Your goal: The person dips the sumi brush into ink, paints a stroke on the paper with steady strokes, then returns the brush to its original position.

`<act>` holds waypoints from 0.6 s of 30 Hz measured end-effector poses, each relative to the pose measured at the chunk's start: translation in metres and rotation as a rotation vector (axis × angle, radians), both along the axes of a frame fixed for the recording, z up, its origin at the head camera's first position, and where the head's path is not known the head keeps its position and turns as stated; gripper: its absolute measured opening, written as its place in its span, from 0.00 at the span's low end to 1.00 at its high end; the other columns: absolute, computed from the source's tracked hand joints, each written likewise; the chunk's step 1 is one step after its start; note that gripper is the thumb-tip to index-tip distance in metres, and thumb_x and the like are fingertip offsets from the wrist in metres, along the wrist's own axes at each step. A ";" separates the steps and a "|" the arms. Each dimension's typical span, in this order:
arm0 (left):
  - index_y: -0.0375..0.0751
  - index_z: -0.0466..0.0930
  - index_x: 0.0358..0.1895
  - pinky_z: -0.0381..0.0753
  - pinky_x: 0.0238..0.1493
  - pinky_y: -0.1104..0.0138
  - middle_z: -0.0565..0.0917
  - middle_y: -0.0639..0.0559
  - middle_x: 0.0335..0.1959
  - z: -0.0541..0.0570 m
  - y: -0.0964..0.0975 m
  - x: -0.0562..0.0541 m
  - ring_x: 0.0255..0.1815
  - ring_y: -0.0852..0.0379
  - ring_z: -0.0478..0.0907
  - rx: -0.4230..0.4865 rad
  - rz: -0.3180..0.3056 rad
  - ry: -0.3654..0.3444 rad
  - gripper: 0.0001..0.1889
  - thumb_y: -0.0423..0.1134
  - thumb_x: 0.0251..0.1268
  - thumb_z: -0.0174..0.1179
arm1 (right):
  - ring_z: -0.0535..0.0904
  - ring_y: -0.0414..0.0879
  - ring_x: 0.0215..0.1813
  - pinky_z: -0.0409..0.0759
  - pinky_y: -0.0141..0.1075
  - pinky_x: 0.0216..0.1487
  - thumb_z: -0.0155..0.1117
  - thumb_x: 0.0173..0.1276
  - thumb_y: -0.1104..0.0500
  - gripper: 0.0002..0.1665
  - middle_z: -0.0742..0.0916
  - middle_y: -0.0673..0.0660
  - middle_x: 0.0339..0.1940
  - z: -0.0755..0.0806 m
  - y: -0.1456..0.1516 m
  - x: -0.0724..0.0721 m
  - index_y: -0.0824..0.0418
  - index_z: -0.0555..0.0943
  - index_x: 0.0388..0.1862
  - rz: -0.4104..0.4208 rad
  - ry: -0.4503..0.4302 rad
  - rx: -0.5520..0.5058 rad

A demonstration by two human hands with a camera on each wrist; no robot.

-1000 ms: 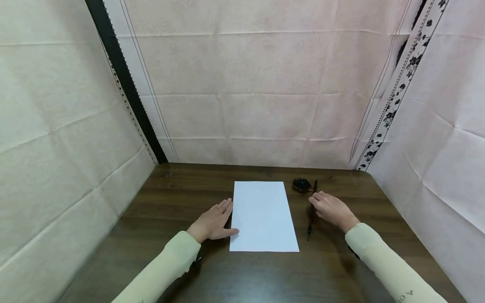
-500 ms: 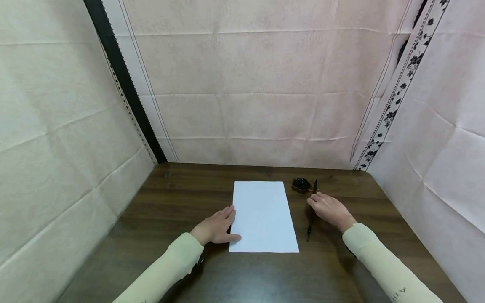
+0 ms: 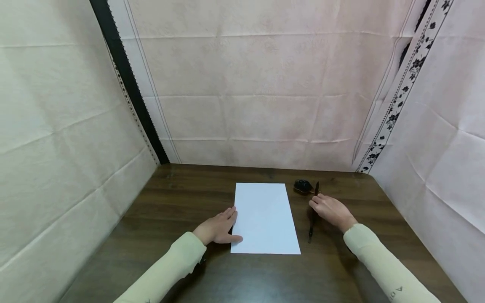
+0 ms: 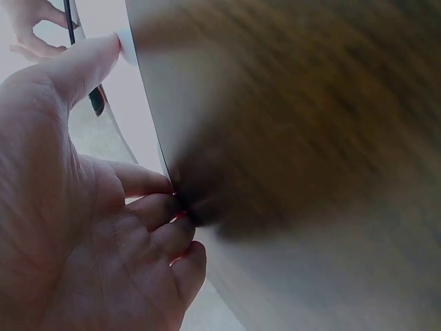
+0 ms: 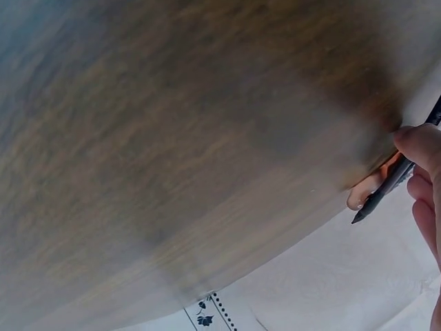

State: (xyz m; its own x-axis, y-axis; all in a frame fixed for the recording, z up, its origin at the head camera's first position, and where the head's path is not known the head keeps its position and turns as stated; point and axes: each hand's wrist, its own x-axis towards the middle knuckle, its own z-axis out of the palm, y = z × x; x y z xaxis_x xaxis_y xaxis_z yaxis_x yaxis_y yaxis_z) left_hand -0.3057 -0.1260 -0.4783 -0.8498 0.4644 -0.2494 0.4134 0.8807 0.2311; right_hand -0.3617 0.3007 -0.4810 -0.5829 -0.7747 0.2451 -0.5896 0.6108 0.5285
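A blank white sheet of paper (image 3: 265,219) lies upright on the dark wooden table. Along its left edge rests my left hand (image 3: 219,228), palm down, with its thumb over the lower part of the sheet. In the left wrist view the fingers of the left hand (image 4: 76,193) meet the paper's edge. To the right of the sheet, my right hand (image 3: 333,211) holds a slim dark pen-like stick (image 3: 311,234) around its middle. Its pointed far end shows in the right wrist view, where the thumb lies against the stick (image 5: 379,196).
A glossy black rounded thing, perhaps a small dish of ink (image 3: 302,186), sits behind the right hand, near the stick's far end. Pale cloth walls (image 3: 265,118) rise at the back and both sides of the table (image 3: 182,181).
My left hand has slid a little toward me along the paper's left edge, then stayed there. The right hand keeps hold of the stick in nearly the same place.
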 end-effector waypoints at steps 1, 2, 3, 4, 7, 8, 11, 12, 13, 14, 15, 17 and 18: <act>0.35 0.54 0.85 0.59 0.86 0.50 0.51 0.42 0.89 0.000 0.000 0.000 0.90 0.45 0.50 0.000 0.000 0.000 0.52 0.67 0.71 0.60 | 0.89 0.55 0.49 0.91 0.43 0.47 0.79 0.57 0.73 0.19 0.90 0.60 0.45 -0.001 0.000 -0.001 0.64 0.86 0.47 0.005 0.007 0.010; 0.35 0.54 0.85 0.59 0.86 0.50 0.51 0.42 0.89 -0.001 0.000 0.000 0.89 0.45 0.51 0.002 0.000 -0.001 0.52 0.67 0.71 0.60 | 0.89 0.54 0.48 0.91 0.42 0.47 0.80 0.56 0.73 0.19 0.90 0.59 0.44 -0.002 0.000 -0.001 0.64 0.86 0.47 0.009 0.012 0.021; 0.35 0.54 0.85 0.59 0.86 0.50 0.51 0.42 0.89 -0.002 0.000 0.000 0.89 0.45 0.51 0.003 0.000 0.000 0.52 0.67 0.71 0.60 | 0.88 0.53 0.47 0.90 0.41 0.46 0.80 0.56 0.72 0.20 0.89 0.59 0.44 -0.003 0.000 -0.002 0.63 0.86 0.47 0.013 0.016 0.032; 0.35 0.54 0.84 0.60 0.86 0.50 0.52 0.42 0.89 -0.002 0.000 0.000 0.89 0.45 0.51 0.004 0.000 0.000 0.52 0.67 0.71 0.60 | 0.88 0.53 0.45 0.90 0.41 0.45 0.80 0.55 0.72 0.20 0.89 0.58 0.43 -0.004 0.000 -0.002 0.63 0.86 0.46 0.017 0.021 0.040; 0.35 0.55 0.84 0.60 0.86 0.50 0.52 0.42 0.89 -0.002 0.000 0.002 0.89 0.45 0.51 0.005 0.000 -0.002 0.52 0.67 0.71 0.60 | 0.86 0.51 0.43 0.90 0.39 0.44 0.81 0.54 0.72 0.20 0.89 0.58 0.42 -0.007 0.001 -0.003 0.63 0.86 0.46 0.035 0.037 0.063; 0.35 0.55 0.84 0.60 0.86 0.50 0.52 0.42 0.89 -0.001 0.001 0.002 0.89 0.46 0.51 0.005 0.000 -0.002 0.52 0.67 0.71 0.60 | 0.86 0.51 0.43 0.90 0.39 0.44 0.81 0.54 0.72 0.20 0.89 0.57 0.42 -0.007 0.001 -0.004 0.62 0.86 0.45 0.040 0.043 0.072; 0.35 0.55 0.84 0.60 0.86 0.50 0.52 0.42 0.89 0.000 0.001 0.004 0.89 0.46 0.51 0.002 0.000 -0.003 0.51 0.67 0.71 0.60 | 0.85 0.49 0.42 0.89 0.37 0.43 0.81 0.54 0.72 0.20 0.89 0.56 0.41 -0.009 0.001 -0.004 0.62 0.86 0.44 0.071 0.070 0.087; 0.35 0.55 0.84 0.60 0.86 0.50 0.52 0.42 0.89 0.000 0.001 0.004 0.89 0.46 0.52 0.000 -0.001 -0.001 0.51 0.67 0.71 0.60 | 0.85 0.49 0.42 0.89 0.37 0.43 0.81 0.54 0.72 0.20 0.89 0.56 0.41 -0.010 0.001 -0.005 0.61 0.86 0.44 0.086 0.081 0.086; 0.35 0.55 0.84 0.60 0.86 0.50 0.52 0.42 0.89 0.000 0.001 0.004 0.89 0.46 0.52 -0.002 -0.001 0.003 0.51 0.67 0.71 0.60 | 0.85 0.49 0.42 0.89 0.37 0.43 0.81 0.53 0.72 0.19 0.89 0.56 0.41 -0.010 0.001 -0.005 0.61 0.86 0.43 0.100 0.091 0.085; 0.35 0.55 0.84 0.60 0.86 0.50 0.52 0.42 0.89 0.000 0.000 0.004 0.89 0.46 0.52 -0.006 -0.001 0.004 0.51 0.68 0.71 0.60 | 0.85 0.49 0.42 0.89 0.37 0.43 0.81 0.53 0.72 0.19 0.89 0.55 0.40 -0.010 0.002 -0.005 0.61 0.86 0.43 0.116 0.100 0.081; 0.35 0.55 0.84 0.60 0.86 0.50 0.52 0.42 0.89 0.000 0.000 0.003 0.89 0.46 0.51 -0.007 -0.002 0.005 0.51 0.68 0.71 0.60 | 0.84 0.49 0.41 0.89 0.37 0.43 0.81 0.53 0.72 0.19 0.89 0.55 0.40 -0.011 0.002 -0.006 0.61 0.86 0.42 0.133 0.109 0.074; 0.35 0.55 0.85 0.60 0.86 0.51 0.51 0.43 0.89 0.001 0.000 0.003 0.89 0.46 0.51 -0.015 -0.002 0.008 0.52 0.68 0.72 0.59 | 0.84 0.49 0.40 0.89 0.38 0.42 0.81 0.52 0.72 0.18 0.89 0.55 0.39 -0.011 0.003 -0.008 0.61 0.86 0.40 0.165 0.125 0.060; 0.36 0.54 0.85 0.60 0.86 0.51 0.51 0.43 0.89 0.001 0.000 0.002 0.89 0.47 0.51 -0.018 -0.002 0.009 0.52 0.69 0.72 0.59 | 0.84 0.49 0.40 0.89 0.38 0.42 0.82 0.52 0.72 0.18 0.89 0.55 0.38 -0.012 0.003 -0.009 0.61 0.86 0.40 0.176 0.131 0.059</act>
State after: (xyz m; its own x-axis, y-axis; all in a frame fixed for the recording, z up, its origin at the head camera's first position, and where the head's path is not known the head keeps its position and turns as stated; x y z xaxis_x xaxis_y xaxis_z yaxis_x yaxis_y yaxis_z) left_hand -0.3032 -0.1263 -0.4772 -0.8511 0.4615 -0.2504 0.4171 0.8839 0.2113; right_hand -0.3708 0.3035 -0.4927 -0.4031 -0.8772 0.2609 -0.6083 0.4698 0.6397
